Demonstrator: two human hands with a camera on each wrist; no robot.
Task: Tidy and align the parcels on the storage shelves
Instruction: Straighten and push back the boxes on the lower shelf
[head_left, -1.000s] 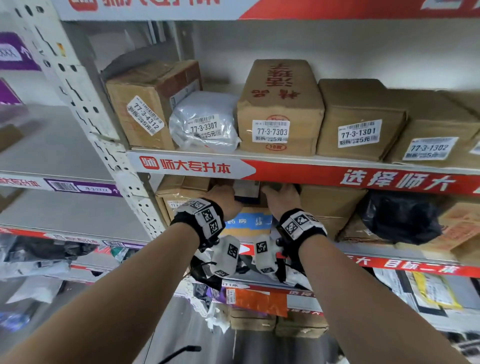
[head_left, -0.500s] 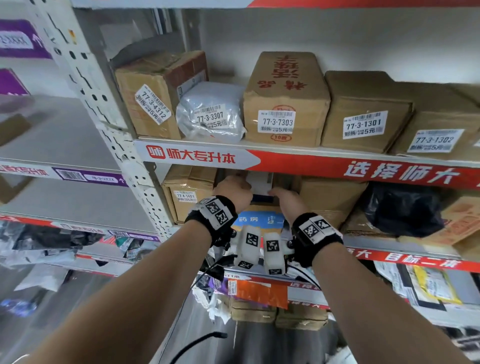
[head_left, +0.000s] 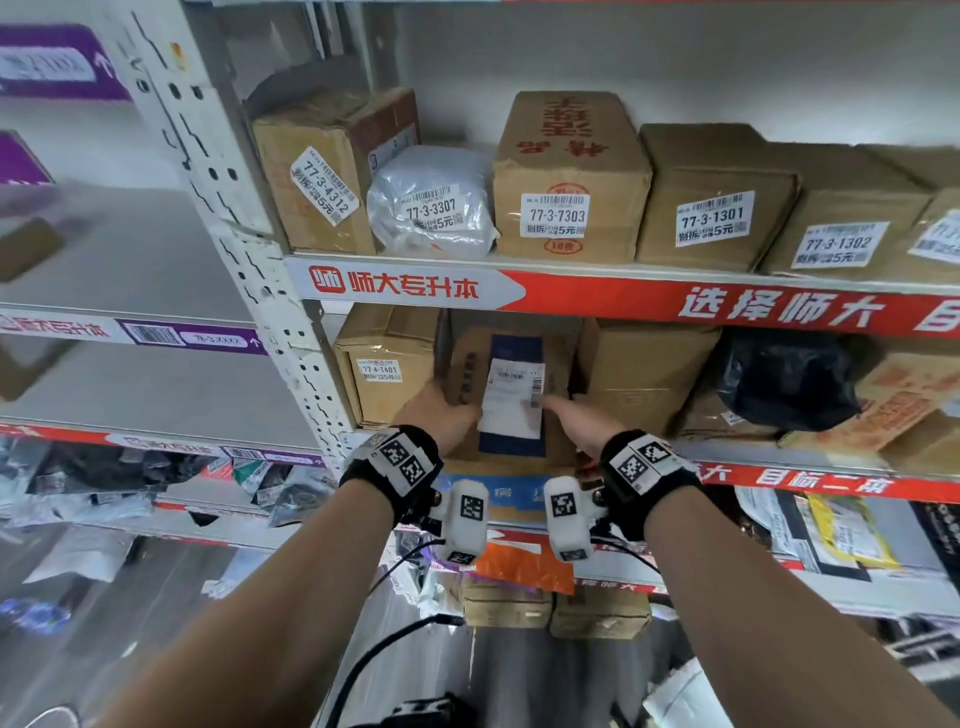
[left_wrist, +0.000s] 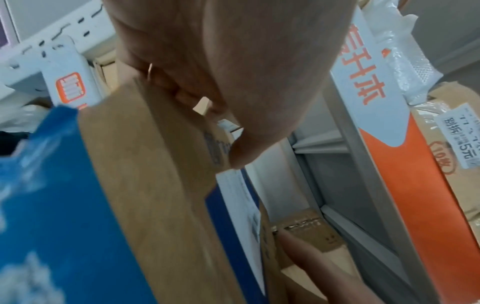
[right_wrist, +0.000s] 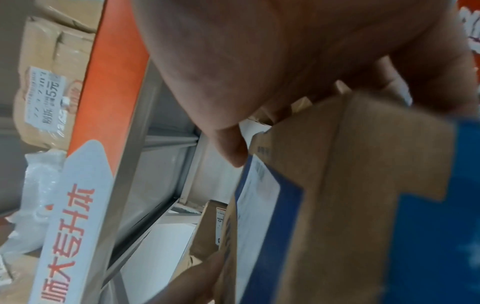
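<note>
Gripping the stiff, light-looking box (head_left: 511, 400) at 9 and 3 o'clock, left hand (head_left: 439, 415) and right hand (head_left: 576, 418) clamp its sides.

Cardboard, plastic and painted metal

Matt brown cardboard box (head_left: 511, 395) bears a paper label; above it a crinkly glossy plastic bag (head_left: 431, 208); the shelf post (head_left: 249, 270) is painted metal.

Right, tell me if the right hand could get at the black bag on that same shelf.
Probably not yet. The right hand grips the box together with the left hand. The black bag sits further right at the shelf front with nothing before it, so once the grip is released the way looks free.
</note>
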